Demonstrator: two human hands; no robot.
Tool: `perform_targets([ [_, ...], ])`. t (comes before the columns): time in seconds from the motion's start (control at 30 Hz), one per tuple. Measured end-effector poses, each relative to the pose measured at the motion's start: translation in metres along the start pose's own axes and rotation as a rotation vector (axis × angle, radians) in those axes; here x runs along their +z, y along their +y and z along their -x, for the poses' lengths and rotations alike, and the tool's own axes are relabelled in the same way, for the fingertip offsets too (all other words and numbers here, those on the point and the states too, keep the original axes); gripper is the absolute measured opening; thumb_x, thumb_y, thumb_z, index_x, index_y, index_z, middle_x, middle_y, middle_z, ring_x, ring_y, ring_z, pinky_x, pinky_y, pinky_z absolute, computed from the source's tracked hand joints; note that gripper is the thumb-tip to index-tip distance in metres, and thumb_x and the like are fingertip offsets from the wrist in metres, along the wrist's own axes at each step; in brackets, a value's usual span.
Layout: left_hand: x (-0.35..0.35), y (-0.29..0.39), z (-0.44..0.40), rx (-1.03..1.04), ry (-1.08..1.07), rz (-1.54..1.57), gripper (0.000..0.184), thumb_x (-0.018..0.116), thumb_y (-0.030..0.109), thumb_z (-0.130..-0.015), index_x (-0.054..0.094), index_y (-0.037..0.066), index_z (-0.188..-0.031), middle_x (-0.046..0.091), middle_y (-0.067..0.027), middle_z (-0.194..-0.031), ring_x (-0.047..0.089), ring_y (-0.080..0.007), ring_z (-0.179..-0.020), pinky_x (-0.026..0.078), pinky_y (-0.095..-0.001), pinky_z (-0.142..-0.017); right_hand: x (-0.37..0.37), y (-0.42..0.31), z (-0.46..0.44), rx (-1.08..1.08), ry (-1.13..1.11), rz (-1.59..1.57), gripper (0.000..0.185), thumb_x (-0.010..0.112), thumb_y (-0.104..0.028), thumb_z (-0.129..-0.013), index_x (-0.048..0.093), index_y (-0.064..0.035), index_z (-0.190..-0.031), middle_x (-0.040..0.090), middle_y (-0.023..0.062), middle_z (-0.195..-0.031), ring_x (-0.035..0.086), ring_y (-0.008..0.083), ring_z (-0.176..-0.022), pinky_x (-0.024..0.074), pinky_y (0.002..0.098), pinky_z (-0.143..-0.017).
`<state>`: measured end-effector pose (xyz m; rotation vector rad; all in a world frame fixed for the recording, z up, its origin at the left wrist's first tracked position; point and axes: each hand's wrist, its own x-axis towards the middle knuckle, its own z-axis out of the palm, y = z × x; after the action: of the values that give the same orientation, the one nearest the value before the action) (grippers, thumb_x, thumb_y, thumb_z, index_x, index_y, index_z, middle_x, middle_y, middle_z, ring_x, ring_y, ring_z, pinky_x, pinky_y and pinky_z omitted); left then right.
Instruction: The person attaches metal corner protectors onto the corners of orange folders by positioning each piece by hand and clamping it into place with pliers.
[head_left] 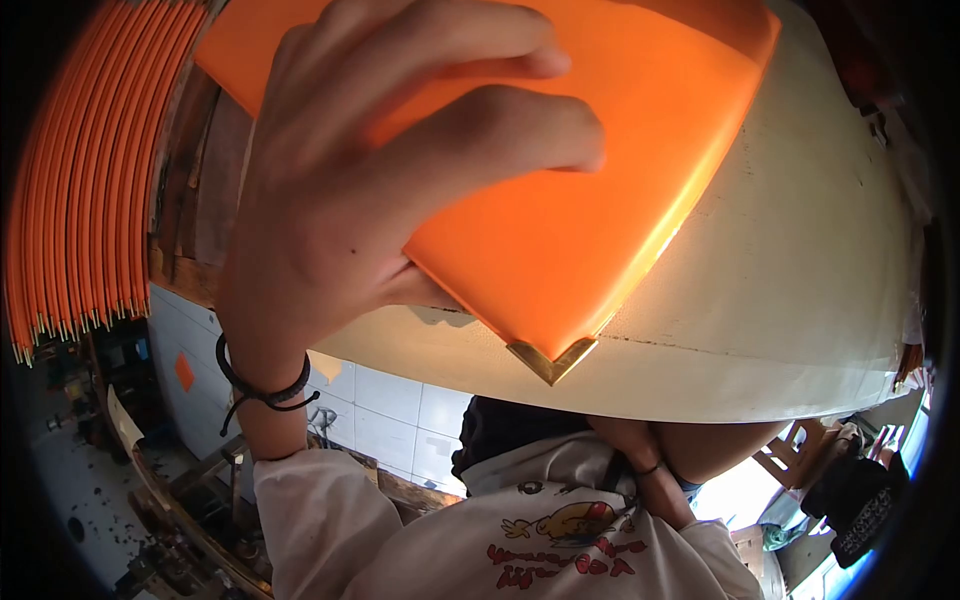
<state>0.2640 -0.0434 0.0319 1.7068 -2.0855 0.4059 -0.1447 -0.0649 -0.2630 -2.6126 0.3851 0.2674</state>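
Observation:
My left hand (400, 170), with a dark braided cord on its wrist, reaches across an orange folder (620, 200) that has a smooth, shiny cover. The fingers curl over its upper face, and the thumb goes beneath its near edge. A gold metal corner piece (552, 362) caps the folder's tip that points toward me. Below the folder is a pale, cream-coloured tabletop (790, 270). My right hand (628, 437) is low by my lap, near the table's front edge; its fingers are hidden.
At the far left stands a long row of similar orange folders (90, 170) with gold corners, packed tightly. White floor tiles (385, 400) show below the table. A wooden frame (190, 530) and dark clutter lie at lower left. A black bag-like item (855, 505) is at lower right.

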Motion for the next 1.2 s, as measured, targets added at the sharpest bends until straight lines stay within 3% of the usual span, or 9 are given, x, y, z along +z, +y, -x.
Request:
perform_targets([
  [0.17, 0.000, -0.003, 0.003, 0.019, -0.031, 0.026, 0.062, 0.093, 0.038, -0.057, 0.069, 0.014, -0.109, 0.066, -0.0127, -0.124, 0.063, -0.0273, -0.108, 0.049, -0.0378, -0.086, -0.002, -0.001, -0.001, -0.009, 0.040, 0.001, 0.025, 0.060, -0.013, -0.088, 0.070, -0.0035, -0.109, 0.069, 0.0162, -0.102, 0.065, 0.0338, -0.098, 0.0516, 0.0479, -0.090],
  [0.37, 0.000, -0.003, 0.006, 0.016, -0.038, 0.036, 0.066, 0.092, 0.039, -0.054, 0.070, 0.014, -0.110, 0.066, -0.0124, -0.125, 0.062, -0.0274, -0.109, 0.049, -0.0380, -0.087, -0.007, -0.002, -0.004, -0.104, 0.032, 0.281, 0.024, 0.060, -0.013, -0.088, 0.070, -0.0038, -0.108, 0.069, 0.0165, -0.101, 0.066, 0.0341, -0.097, 0.0518, 0.0480, -0.089],
  [0.57, 0.000, -0.003, 0.007, 0.005, -0.036, 0.035, 0.069, 0.092, 0.041, -0.051, 0.071, 0.014, -0.111, 0.066, -0.0120, -0.126, 0.062, -0.0276, -0.111, 0.049, -0.0381, -0.087, 0.030, 0.011, 0.014, 0.062, 0.200, -0.185, 0.021, 0.063, -0.013, -0.088, 0.070, -0.0052, -0.106, 0.069, 0.0172, -0.098, 0.066, 0.0359, -0.091, 0.0525, 0.0494, -0.084],
  [1.07, -0.007, -0.005, 0.011, 0.003, -0.051, 0.038, 0.080, 0.090, 0.043, -0.042, 0.074, 0.013, -0.114, 0.065, -0.0110, -0.126, 0.061, -0.0276, -0.112, 0.049, -0.0386, -0.088, -0.013, -0.011, -0.014, 0.063, 0.230, -0.343, 0.023, 0.064, -0.008, -0.091, 0.066, 0.0012, -0.111, 0.068, 0.0250, -0.102, 0.066, 0.0435, -0.095, 0.0535, 0.0489, -0.084],
  [1.2, -0.006, -0.008, 0.015, 0.047, -0.015, -0.004, 0.083, 0.086, 0.051, -0.041, 0.074, 0.010, -0.112, 0.066, -0.0111, -0.122, 0.062, -0.0274, -0.109, 0.048, -0.0401, -0.088, -0.034, -0.019, -0.028, 0.100, 0.193, -0.483, 0.025, 0.064, -0.007, -0.090, 0.064, 0.0034, -0.113, 0.067, 0.0270, -0.106, 0.065, 0.0455, -0.100, 0.0523, 0.0492, -0.087],
])
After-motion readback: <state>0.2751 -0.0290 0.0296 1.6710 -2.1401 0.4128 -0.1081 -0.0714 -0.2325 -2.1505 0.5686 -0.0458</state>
